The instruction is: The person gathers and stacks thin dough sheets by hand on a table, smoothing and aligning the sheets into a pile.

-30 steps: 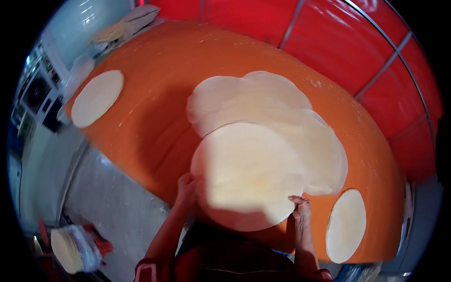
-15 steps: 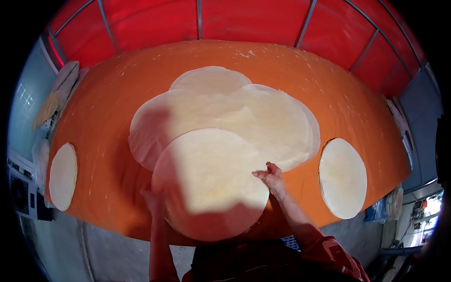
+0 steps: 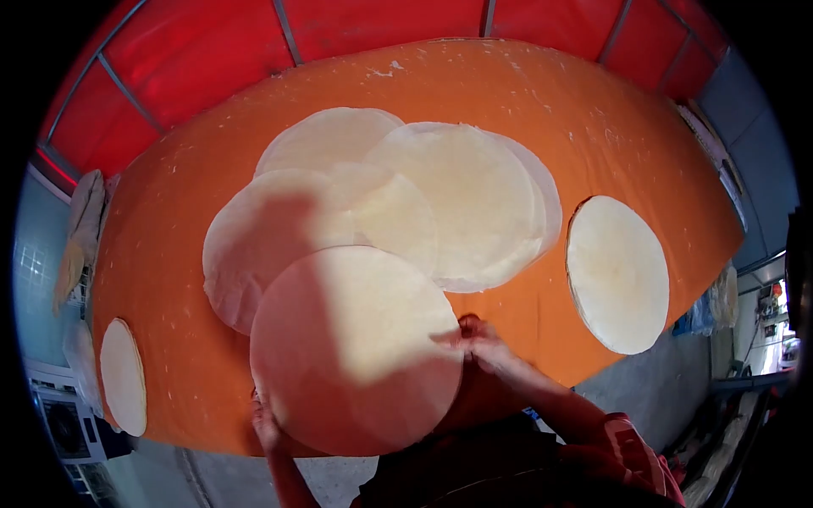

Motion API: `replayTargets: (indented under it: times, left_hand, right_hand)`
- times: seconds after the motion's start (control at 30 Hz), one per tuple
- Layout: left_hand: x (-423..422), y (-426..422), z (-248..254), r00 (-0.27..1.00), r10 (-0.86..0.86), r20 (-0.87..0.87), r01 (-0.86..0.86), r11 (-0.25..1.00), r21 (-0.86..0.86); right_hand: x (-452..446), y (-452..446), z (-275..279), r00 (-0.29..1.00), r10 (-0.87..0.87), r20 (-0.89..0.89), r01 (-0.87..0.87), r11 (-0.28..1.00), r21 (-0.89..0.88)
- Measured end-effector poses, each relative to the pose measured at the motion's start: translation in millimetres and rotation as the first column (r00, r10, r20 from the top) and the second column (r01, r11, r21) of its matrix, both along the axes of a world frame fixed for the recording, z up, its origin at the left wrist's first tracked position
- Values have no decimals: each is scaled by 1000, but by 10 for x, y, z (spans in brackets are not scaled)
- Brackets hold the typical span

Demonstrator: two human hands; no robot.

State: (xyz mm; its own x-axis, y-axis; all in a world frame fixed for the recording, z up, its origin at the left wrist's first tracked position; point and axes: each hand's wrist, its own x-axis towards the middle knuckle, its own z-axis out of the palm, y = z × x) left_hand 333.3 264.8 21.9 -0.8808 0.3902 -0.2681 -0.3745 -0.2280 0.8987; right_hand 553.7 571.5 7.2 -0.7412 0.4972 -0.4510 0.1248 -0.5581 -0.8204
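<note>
A thin, pale round dough sheet (image 3: 360, 339) lies in front of me, partly shaded. At its right edge, my right hand (image 3: 478, 343) pinches the rim between thumb and fingers. My left hand (image 3: 265, 423) is closed on the lower left rim, with some fingers hidden beneath it. Beyond this sheet, several overlapping round sheets (image 3: 457, 199) spread over the orange table (image 3: 169, 254). The front sheet's far edge overlaps the sheet (image 3: 262, 229) at the left of that group.
A stack of round sheets (image 3: 616, 275) sits near the table's right edge, and another stack (image 3: 124, 377) at the left edge. Red panels (image 3: 389, 30) rise behind the table. A cloth bundle (image 3: 82, 220) and a machine (image 3: 72, 427) stand at the left.
My view has turned right. The front sheet has come nearer to my body, baring more of the sheets behind it. My left hand has moved lower along its rim.
</note>
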Motion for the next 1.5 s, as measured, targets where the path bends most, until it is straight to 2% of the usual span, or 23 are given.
replayTargets:
  times: [0.03,0.07,0.1,0.13,0.17,0.2,0.27,0.33,0.43,0.47,0.57,0.63,0.77,0.83,0.97,1.07,1.17,1.2,1.27,1.3,1.4,1.47,1.5]
  left_hand:
    - [-52,-82,-305,974,-12,-224,-22,989,-146]
    - [-51,-55,-322,975,-17,-221,-18,988,-155]
    - [-40,8,-318,899,-72,-432,-204,804,-558]
    - [-43,68,-330,788,-220,-575,-440,451,-776]
    - [-87,99,-396,772,-184,-608,-494,429,-756]
    - [-139,40,-448,771,-186,-609,-493,431,-756]
    - [-213,-78,-517,844,15,-536,-322,813,-485]
    - [188,219,213,994,73,-85,-91,969,-231]
    - [259,-119,-125,988,68,140,-31,967,-251]
    - [377,58,69,967,-6,-254,-73,952,-298]
    - [443,437,524,976,-108,-188,57,965,-256]
    - [643,1006,922,912,-145,-385,48,967,-250]
    - [1029,2096,1221,871,-289,-397,226,954,-199]
    - [1455,2827,1352,793,-326,-515,313,943,-115]
    - [1860,3808,768,673,-529,-516,563,819,-106]
    - [2417,4183,-23,754,-633,-174,642,767,-4]
    - [2991,4275,-359,703,-712,-8,708,700,-92]
    - [3141,4262,-398,691,-723,11,717,683,-140]
    - [3352,4202,-363,691,-722,-25,693,672,-262]
    - [3400,4183,-325,698,-711,-83,651,678,-341]
    - [3455,4215,-194,684,-644,-341,405,725,-557]
    - [3387,4221,-114,567,-682,-462,262,680,-684]
    - [3327,4203,-72,476,-722,-502,185,640,-746]
  right_hand:
    - [-157,70,326,990,29,137,-32,999,25]
    - [-265,74,488,960,55,274,-70,997,45]
    - [-325,40,389,959,56,276,-69,997,38]
    - [-394,32,208,986,4,169,-29,989,148]
    - [-444,24,81,998,-39,53,24,967,252]
    - [-450,16,41,998,-42,52,27,967,252]
    - [-411,9,-20,997,-24,72,6,971,237]
    - [-484,7,-580,994,-68,81,52,981,186]
    - [-541,-63,-625,995,-102,11,77,813,578]
    - [-537,-106,-396,988,-150,45,67,667,742]
    - [-269,156,295,995,-52,86,-35,626,779]
    - [-23,472,573,995,20,-98,67,590,805]
    - [969,1403,1230,976,-112,188,-65,671,738]
    - [1562,2004,1116,961,-277,5,104,377,920]
    - [2852,2628,1537,883,-460,-94,367,551,750]
    - [3647,2964,1263,826,-545,-142,511,619,596]
    - [4149,3039,474,777,-610,154,486,737,470]
    - [4230,2937,226,765,-626,150,443,681,583]
    - [4302,3001,-65,750,-653,105,619,749,236]
    - [4342,3018,-134,750,-653,106,621,750,228]
    - [4354,3065,-93,789,-601,125,533,772,346]
    - [4358,2987,-133,592,-762,261,438,577,690]
    - [4260,2892,-83,500,-855,138,528,428,734]
